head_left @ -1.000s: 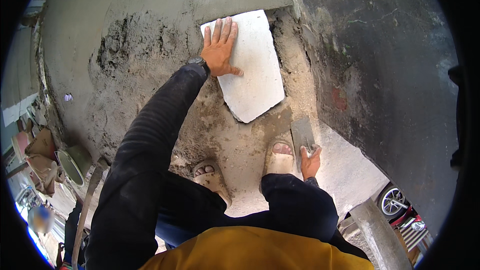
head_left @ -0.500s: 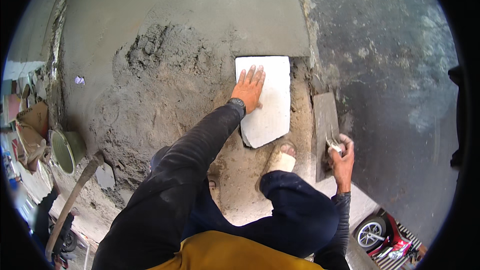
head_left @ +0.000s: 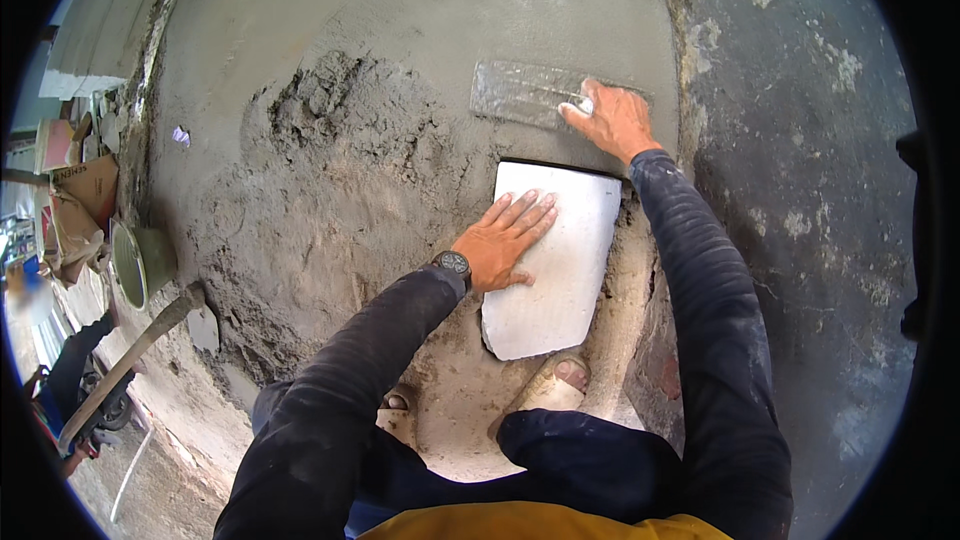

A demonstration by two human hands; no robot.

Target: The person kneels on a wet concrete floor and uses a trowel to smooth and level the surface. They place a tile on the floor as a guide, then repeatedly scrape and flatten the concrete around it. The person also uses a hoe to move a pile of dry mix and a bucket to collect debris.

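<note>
Flat on a white foam-like board (head_left: 560,280) rests my left hand (head_left: 503,240), its fingers stretched out. The board lies on the rough ground in front of my feet. Beyond its far edge, my right hand (head_left: 610,118) is closed around the handle of a long rectangular plastering float (head_left: 520,93). The float's blade lies crosswise on smooth wet cement (head_left: 400,0). A dark gap shows along the board's far edge. Lumpy mortar (head_left: 330,105) is heaped to the left of the float.
A green bucket (head_left: 142,262) lies tipped at the left, beside a hoe with a curved wooden handle (head_left: 130,360). Paper sacks (head_left: 80,205) are piled behind them. A dark stained wall or slab (head_left: 800,160) runs along the right. My sandalled foot (head_left: 560,385) is close to the board's near end.
My right hand has carried the float from beside my right leg up and forward onto the wet cement. My left hand stays on the board. The whole view has shifted slightly.
</note>
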